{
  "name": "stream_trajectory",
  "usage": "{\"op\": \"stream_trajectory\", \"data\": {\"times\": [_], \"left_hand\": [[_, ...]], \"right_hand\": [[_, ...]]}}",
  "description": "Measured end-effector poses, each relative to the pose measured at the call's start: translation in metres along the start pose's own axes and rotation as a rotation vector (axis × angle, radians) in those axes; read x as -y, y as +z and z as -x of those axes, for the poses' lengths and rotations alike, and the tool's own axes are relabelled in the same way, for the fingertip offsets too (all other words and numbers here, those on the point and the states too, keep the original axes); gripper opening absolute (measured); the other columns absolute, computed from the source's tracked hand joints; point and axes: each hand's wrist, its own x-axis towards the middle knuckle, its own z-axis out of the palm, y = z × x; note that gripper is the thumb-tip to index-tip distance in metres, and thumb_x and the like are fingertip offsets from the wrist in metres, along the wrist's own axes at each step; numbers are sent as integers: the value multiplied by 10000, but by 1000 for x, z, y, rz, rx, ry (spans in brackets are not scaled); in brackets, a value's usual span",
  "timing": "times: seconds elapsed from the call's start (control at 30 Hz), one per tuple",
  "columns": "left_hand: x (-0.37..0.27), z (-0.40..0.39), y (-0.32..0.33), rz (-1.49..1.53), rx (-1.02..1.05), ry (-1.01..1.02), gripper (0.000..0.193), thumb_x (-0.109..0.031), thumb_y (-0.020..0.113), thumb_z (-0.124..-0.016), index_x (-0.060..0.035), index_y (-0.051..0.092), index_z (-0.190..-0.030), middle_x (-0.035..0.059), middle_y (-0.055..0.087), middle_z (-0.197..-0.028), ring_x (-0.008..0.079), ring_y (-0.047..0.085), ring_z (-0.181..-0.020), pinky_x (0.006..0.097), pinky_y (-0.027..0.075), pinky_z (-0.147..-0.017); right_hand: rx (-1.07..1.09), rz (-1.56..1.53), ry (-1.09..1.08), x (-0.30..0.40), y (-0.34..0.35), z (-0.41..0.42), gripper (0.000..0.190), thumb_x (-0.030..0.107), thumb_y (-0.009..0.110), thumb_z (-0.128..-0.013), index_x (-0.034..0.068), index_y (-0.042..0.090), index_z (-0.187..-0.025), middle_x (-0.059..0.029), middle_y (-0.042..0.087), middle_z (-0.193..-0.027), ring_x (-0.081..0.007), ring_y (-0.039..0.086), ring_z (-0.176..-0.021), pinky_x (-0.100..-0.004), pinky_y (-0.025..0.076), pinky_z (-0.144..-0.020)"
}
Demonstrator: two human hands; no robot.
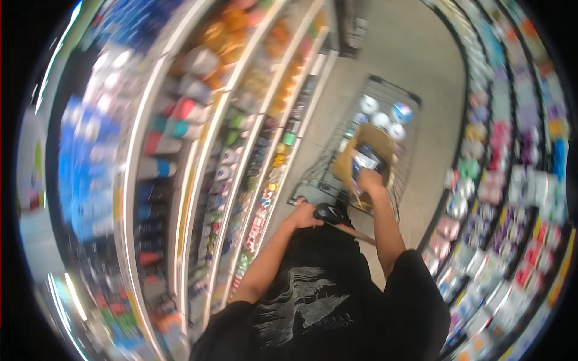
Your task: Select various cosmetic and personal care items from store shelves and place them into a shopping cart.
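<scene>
A wire shopping cart (408, 106) stands before me in a store aisle. My left hand (305, 214) is closed on the cart's handle (332, 214), at its left end. My right hand (369, 179) reaches to the near side of a brown paper bag (345, 158) in the cart, beside a dark blue and white package (365, 159); blur hides whether the fingers grip it. Beyond the bag, several round-topped white containers (380, 120) and a blue one (401, 112) stand in the cart.
Long shelves (226, 104) packed with bottles and tubes run along the left. Curved shelves (496, 180) of packaged goods line the right. The pale floor (406, 40) stretches ahead, and a dark rack (350, 31) stands at the far left shelf end.
</scene>
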Motion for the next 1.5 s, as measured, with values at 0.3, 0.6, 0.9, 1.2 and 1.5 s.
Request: {"op": "stream_trajectory", "data": {"times": [0.3,0.6,0.9,1.2,1.5], "left_hand": [[-1,12,11,59,-35,-100,425,-464,864,-711,-84,778,-882,124,756,-806,340,743,-986,618,251,-1223],[18,14,8,56,62,44,479,-431,866,-732,-75,775,-1040,163,777,-950,352,732,-1014,525,339,-1142],[40,31,24,10,115,51,626,-523,846,-734,-76,765,-1164,172,790,-1012,367,735,-1016,440,454,-985],[51,69,9,84,174,110,557,-538,834,-737,-129,818,-1114,148,794,-1133,354,729,-1121,471,463,-1002],[73,98,31,179,15,173,471,-429,853,-770,-137,796,-1135,137,786,-1117,347,690,-1180,514,284,-1196]], "right_hand": [[70,169,17,1,41,-60,442,364,700,-980,47,738,-1285,-233,726,-1349,-371,695,-1287,-472,567,-1060],[47,-578,237,-69,134,-113,612,498,668,-978,83,668,-1427,-226,742,-1317,-391,707,-1241,-485,550,-1019],[11,-677,10,-25,124,-49,546,441,704,-957,66,703,-1354,-229,754,-1278,-403,724,-1189,-485,564,-989],[-149,-892,96,71,121,-9,480,384,740,-937,48,737,-1280,-231,767,-1239,-415,741,-1138,-485,577,-958],[-346,-172,-154,32,104,19,379,440,810,-842,81,836,-962,-209,786,-928,-401,767,-880,-510,586,-793]]}}
